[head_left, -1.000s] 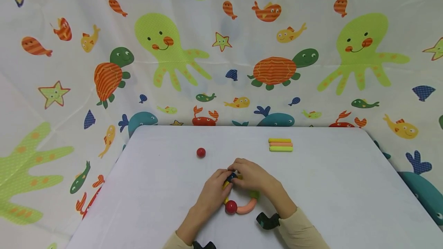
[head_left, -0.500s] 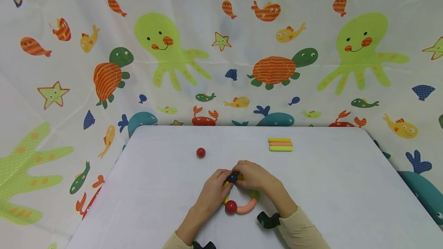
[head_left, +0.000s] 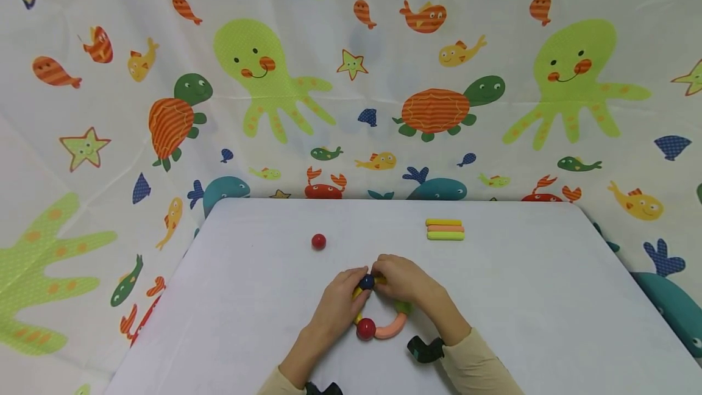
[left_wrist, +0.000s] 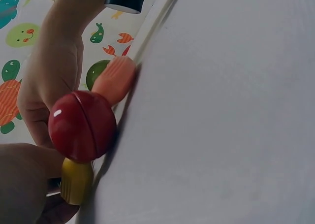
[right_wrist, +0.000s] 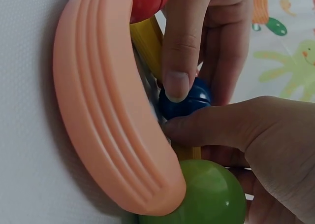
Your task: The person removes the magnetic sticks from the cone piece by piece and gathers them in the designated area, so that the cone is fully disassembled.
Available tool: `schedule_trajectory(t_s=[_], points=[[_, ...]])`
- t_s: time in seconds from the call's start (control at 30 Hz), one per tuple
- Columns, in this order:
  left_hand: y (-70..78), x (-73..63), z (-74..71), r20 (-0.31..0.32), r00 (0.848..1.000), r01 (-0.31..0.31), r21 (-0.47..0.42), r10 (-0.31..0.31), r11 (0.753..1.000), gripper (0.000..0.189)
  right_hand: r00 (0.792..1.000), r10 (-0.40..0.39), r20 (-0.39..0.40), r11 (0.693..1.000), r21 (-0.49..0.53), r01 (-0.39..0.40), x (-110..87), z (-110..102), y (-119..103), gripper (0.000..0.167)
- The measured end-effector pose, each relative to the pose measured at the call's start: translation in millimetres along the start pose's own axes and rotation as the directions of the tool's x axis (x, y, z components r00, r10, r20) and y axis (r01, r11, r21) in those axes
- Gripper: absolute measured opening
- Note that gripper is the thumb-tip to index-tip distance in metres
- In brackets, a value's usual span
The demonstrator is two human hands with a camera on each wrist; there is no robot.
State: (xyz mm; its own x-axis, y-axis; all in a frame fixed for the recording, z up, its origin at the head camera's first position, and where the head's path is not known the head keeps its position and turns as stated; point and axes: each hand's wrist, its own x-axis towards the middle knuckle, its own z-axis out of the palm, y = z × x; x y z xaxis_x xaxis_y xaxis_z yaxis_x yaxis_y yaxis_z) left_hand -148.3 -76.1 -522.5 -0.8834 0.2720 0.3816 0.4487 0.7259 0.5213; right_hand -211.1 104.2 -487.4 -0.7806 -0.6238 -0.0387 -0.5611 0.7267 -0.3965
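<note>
A ring of curved bars and balls lies on the white table. In the head view my left hand grips its far left side, the thumb pressing the blue ball in the right wrist view. My right hand pinches the yellow curved bar right of that ball, its thumb tip against the ball. Another yellow bar runs under my left hand to a red ball at the near side. A salmon curved bar joins the red ball to a green ball. Fingers hide part of the ring.
A loose red ball sits farther back on the left. Yellow, orange and lime sticks lie side by side at the back right. Behind the table's far edge hangs a curtain printed with sea animals. A black wrist camera sits at my right sleeve.
My right fingers have drawn slightly back from the blue ball onto the yellow bar, so more of the ball shows. The left hand has hardly moved.
</note>
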Motion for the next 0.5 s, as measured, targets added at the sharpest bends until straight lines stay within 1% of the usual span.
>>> schedule_trajectory(t_s=[0.23, 0.37, 0.5], points=[[-0.1, 0.4, -0.6, 0.018, 1.000, 0.004, -0.004, -0.004, 1.000, 0.040, 1.000, -0.008, 0.007, 1.000, -0.012, 0.008, 0.7, 1.3, 1.2, 0.015], [-0.1, 0.4, -0.3, 0.015, 1.000, 0.003, 0.002, -0.003, 1.000, 0.039, 1.000, -0.018, -0.004, 1.000, -0.016, 0.018, 0.5, 1.5, 1.2, 0.014], [-0.7, -0.2, 0.2, 0.011, 1.000, 0.000, 0.012, -0.001, 1.000, 0.039, 1.000, -0.011, -0.007, 1.000, -0.014, 0.011, 0.4, 0.8, 0.1, 0.015]])
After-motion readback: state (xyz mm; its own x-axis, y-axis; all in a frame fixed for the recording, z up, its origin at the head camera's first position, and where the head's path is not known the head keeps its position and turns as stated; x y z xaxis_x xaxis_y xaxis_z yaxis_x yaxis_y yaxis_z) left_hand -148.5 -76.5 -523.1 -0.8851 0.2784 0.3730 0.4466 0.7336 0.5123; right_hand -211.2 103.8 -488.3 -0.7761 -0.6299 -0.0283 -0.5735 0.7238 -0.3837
